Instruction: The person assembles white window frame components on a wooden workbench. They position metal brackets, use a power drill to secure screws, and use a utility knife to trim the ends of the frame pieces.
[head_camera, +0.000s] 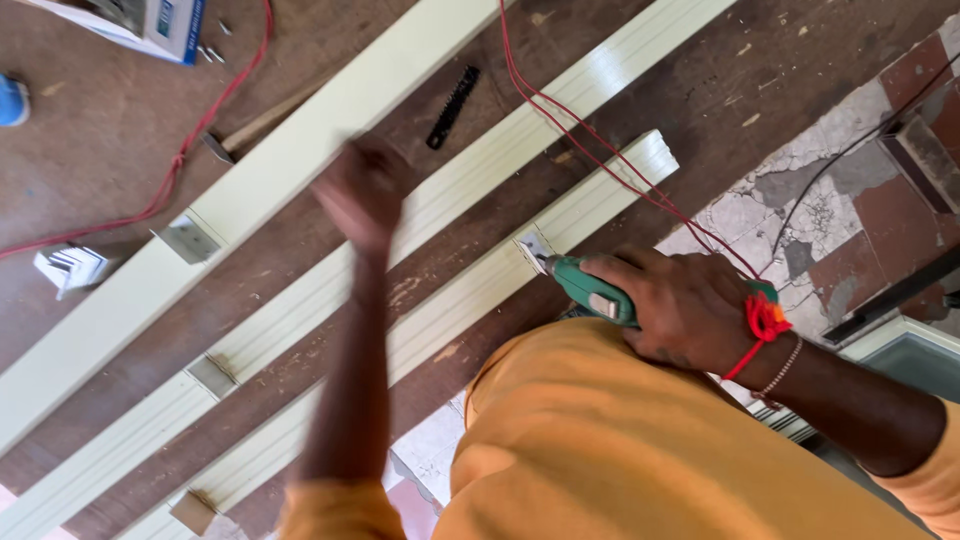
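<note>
At four o'clock, right hand gripping green drill, driving into cream rail; left hand blurred, grip unclear; steadying likely needed next.

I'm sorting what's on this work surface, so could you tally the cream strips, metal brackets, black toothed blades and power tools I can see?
Cream strips: 3, the first, second, third
Metal brackets: 4, at
Black toothed blade: 1
Green drill, gripped in the right hand: 1
Total: 9
</note>
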